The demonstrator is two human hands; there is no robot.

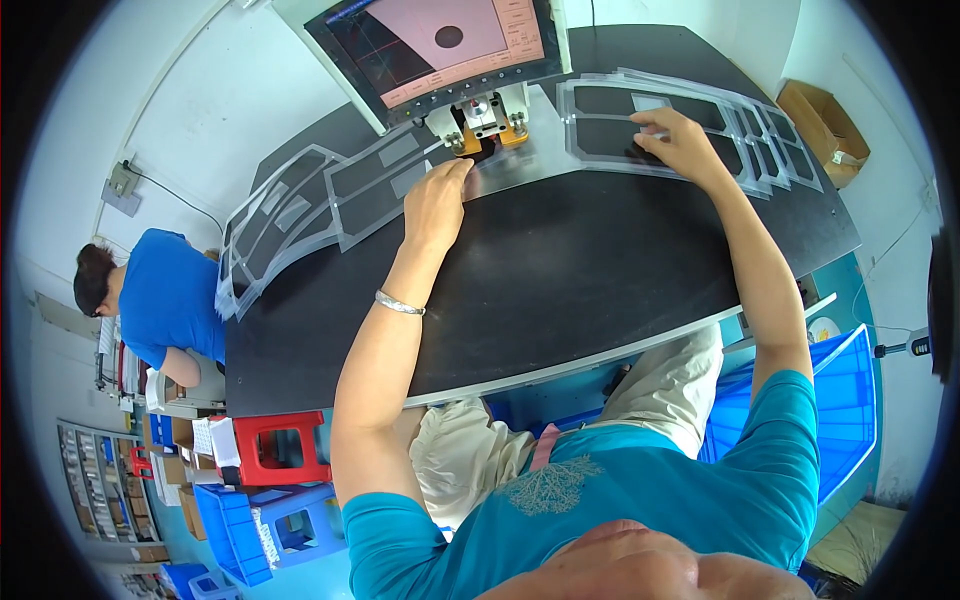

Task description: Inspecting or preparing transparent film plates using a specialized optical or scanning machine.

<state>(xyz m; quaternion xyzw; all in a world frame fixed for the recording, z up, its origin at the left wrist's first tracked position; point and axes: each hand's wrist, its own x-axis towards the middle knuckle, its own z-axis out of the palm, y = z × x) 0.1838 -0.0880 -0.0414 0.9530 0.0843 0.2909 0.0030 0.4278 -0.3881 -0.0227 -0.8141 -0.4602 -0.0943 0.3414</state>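
Observation:
My left hand (437,205) is at the work head of a machine (485,120), above the front edge of a metal plate (530,165). Its fingers are pressed together, and what lies in them is hidden. Left of it, thin dark sheets with clear borders (375,180) lie overlapping on the black table (590,260). Over a fanned stack of similar sheets (600,135) on the right is my right hand (680,145), its thumb and forefinger apart and the other fingers curled. Nothing shows between those fingertips.
A monitor (440,50) above the machine displays a dark round spot. A cardboard box (822,130) stands beyond the table's right end. A person in a blue shirt (170,295) is at the far left. A red stool (280,450) and blue crates (235,530) are below the table's left side.

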